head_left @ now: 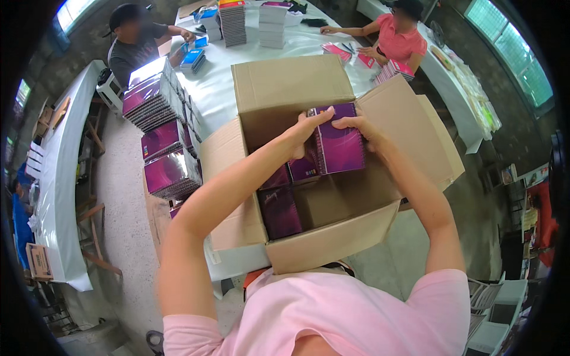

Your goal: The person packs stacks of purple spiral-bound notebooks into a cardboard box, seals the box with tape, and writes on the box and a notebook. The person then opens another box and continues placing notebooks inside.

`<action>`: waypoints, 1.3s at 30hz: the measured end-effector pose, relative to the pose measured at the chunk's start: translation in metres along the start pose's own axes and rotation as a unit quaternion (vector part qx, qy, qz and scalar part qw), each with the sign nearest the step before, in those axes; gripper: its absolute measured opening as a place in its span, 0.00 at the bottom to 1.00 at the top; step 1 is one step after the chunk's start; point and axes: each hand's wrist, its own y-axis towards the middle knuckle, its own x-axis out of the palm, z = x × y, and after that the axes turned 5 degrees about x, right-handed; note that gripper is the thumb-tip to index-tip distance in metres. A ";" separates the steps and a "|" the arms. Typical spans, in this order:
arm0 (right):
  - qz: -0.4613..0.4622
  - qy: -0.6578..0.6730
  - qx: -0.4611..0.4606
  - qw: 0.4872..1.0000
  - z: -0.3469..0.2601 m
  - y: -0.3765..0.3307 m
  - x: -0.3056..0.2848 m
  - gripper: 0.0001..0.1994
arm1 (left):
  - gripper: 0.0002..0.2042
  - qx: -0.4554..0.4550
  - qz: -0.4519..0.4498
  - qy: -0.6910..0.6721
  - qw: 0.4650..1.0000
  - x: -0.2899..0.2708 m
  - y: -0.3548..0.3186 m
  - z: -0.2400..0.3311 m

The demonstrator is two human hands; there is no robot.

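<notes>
A bundle of purple spiral notebooks [341,151] is gripped between my two hands above an open cardboard box [329,244]. My left hand [304,132] closes on its left, coil-bound side, thumb over the top end. On the opposite side, my right hand [363,127] is wrapped round the edge, with its thumb across the cover. Inside the box, along the left part, lie more purple notebooks [280,212], partly hidden by my left forearm and the bundle. Bare cardboard shows on the box bottom at the near right.
Tall stacks of wrapped purple notebooks [172,172] stand left of the box. Across the white-covered table [222,77], two people handle blue notebooks [192,61] and pink-red ones [395,70]. Tall notebook piles [272,26] rise at the back. Box flaps [409,118] spread outward.
</notes>
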 end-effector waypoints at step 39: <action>0.061 -0.694 -0.049 0.715 0.094 0.030 0.026 0.54 | 0.35 0.158 0.375 -0.043 0.912 -0.113 -0.299 -0.087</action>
